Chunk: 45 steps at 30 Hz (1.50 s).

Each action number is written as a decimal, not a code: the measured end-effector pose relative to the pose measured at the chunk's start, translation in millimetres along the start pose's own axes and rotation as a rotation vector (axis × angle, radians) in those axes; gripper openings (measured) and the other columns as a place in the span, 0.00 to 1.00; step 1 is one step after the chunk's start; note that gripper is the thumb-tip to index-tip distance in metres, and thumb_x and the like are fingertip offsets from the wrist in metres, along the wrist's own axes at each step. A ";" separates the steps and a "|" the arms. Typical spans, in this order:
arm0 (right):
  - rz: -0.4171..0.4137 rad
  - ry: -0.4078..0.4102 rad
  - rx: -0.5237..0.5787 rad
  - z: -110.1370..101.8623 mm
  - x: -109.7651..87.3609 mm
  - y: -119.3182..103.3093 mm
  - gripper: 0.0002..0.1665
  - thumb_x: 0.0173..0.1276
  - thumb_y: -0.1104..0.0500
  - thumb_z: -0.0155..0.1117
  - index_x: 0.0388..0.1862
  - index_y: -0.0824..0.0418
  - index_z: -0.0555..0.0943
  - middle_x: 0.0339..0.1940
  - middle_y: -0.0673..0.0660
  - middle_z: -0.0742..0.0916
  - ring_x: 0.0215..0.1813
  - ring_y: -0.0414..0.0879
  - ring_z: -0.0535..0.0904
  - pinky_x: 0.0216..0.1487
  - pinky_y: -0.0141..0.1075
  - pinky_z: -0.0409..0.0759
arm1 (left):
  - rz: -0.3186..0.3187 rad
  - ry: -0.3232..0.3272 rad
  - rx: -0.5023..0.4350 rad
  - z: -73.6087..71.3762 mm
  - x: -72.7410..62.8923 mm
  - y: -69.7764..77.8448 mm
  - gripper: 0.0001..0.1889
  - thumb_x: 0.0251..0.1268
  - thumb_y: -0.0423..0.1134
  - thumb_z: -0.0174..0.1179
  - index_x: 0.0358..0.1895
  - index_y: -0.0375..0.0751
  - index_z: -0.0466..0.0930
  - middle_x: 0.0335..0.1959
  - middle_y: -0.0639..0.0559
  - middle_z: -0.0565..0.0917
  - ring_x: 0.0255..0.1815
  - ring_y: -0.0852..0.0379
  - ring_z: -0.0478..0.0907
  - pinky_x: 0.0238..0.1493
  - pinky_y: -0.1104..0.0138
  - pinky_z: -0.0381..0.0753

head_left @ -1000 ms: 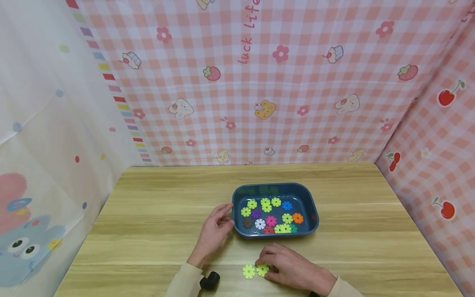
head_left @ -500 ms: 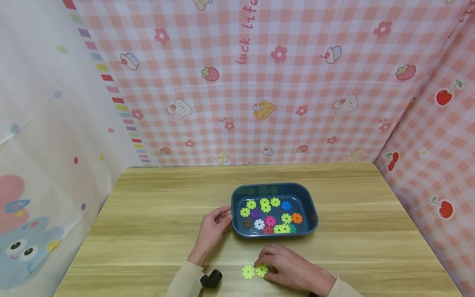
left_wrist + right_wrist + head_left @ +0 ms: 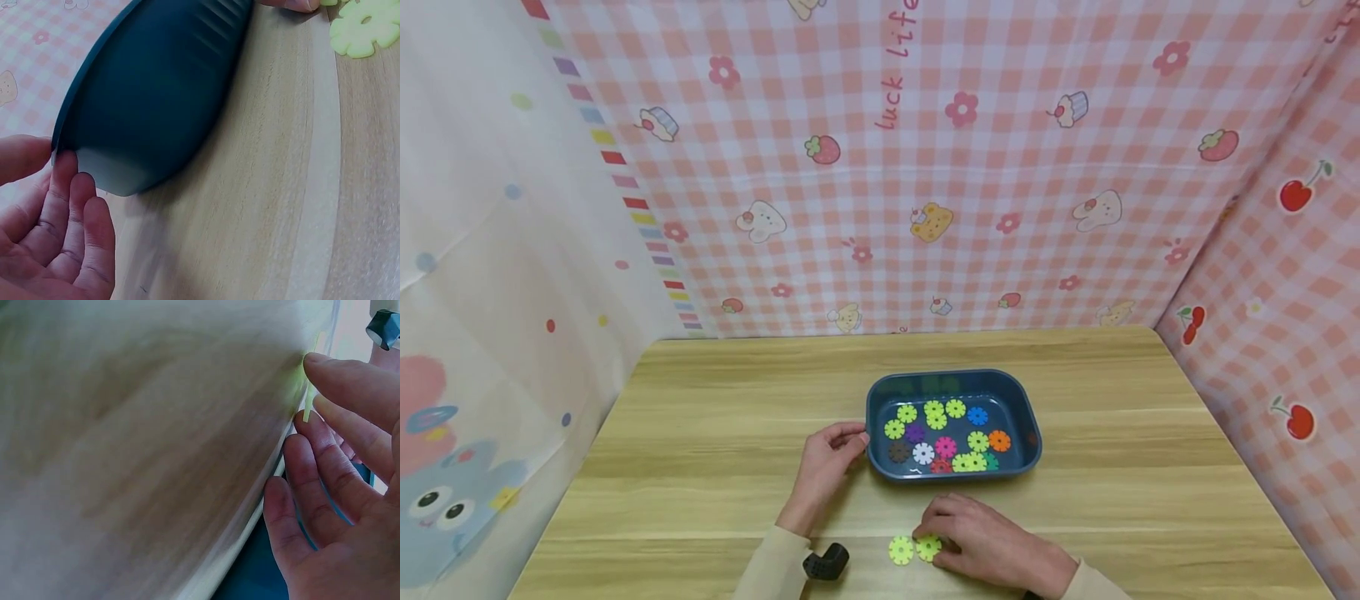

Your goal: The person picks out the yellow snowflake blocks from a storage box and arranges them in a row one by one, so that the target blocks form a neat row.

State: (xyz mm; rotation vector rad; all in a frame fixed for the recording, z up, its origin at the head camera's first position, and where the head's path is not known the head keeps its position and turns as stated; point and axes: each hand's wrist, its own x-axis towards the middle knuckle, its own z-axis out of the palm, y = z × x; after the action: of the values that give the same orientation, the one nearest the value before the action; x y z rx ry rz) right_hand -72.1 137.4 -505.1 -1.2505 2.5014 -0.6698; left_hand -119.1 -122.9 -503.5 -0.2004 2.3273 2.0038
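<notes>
Head view, middle of the bench [image 3: 715, 433]: a dark blue tray [image 3: 955, 477] stands upright, and a person's left hand [image 3: 825, 467] is at its left end. Left wrist view shows the thumb and forefinger pinching the rim there, with the other fingers [image 3: 100, 237] loosely bent and close together below it.

Nearer the person, in front of the tray, two yellow-green notched discs lie side by side. The left disc [image 3: 901, 550] rests face up, with no finger on it. The right disc [image 3: 928, 547], just beside it, is pinched by the right hand [image 3: 981, 533], thumb on the near edge and fingertips on the far edge. Right wrist view gives that disc almost edge-on between thumb and fingers; whether it sits fully flat on the bench, I can't tell.

Inside the tray lie more discs of the same kind: several yellow-green, plus a blue disc [image 3: 977, 416], an orange disc [image 3: 999, 441] and a white disc [image 3: 923, 453], along with purple, brown, pink, red and green ones. Some overlap, notably by the front wall.

A black angled piece [image 3: 827, 562] sits just beside the left sleeve [image 3: 775, 567]. Pink checked cloth [image 3: 850, 183] hangs behind the bench.
</notes>
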 end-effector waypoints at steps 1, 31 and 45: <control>-0.001 -0.001 -0.003 0.1 -0.1 -0.1 0.16 0.71 0.53 0.73 0.57 0.47 0.87 0.53 0.40 0.82 0.54 0.34 0.76 0.61 0.36 0.82 | 0.000 -0.002 -0.004 -0.1 -0.4 0.4 0.14 0.72 0.36 0.65 0.53 0.28 0.85 0.38 0.47 0.88 0.38 0.52 0.82 0.34 0.69 0.83; -0.025 0.392 0.025 -40.9 -14.5 -6.6 0.14 0.68 0.61 0.74 0.52 0.52 0.88 0.54 0.44 0.86 0.55 0.41 0.83 0.58 0.42 0.86 | 0.072 -0.008 0.055 0.8 0.3 -1.9 0.13 0.72 0.34 0.64 0.54 0.30 0.84 0.41 0.45 0.87 0.37 0.53 0.81 0.33 0.69 0.85; 0.018 0.529 -0.024 -73.6 -7.5 33.0 0.18 0.65 0.64 0.76 0.55 0.59 0.87 0.51 0.52 0.88 0.52 0.47 0.85 0.49 0.45 0.90 | 0.134 0.011 0.131 1.4 -0.8 -2.2 0.14 0.72 0.35 0.64 0.55 0.31 0.85 0.43 0.44 0.87 0.40 0.55 0.82 0.33 0.73 0.85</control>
State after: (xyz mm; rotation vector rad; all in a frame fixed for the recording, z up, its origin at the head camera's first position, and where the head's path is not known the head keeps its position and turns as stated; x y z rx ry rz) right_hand -121.6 181.5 -458.6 -1.1744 2.9347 -1.0882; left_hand -118.1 -121.8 -505.8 -0.0497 2.5306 1.8991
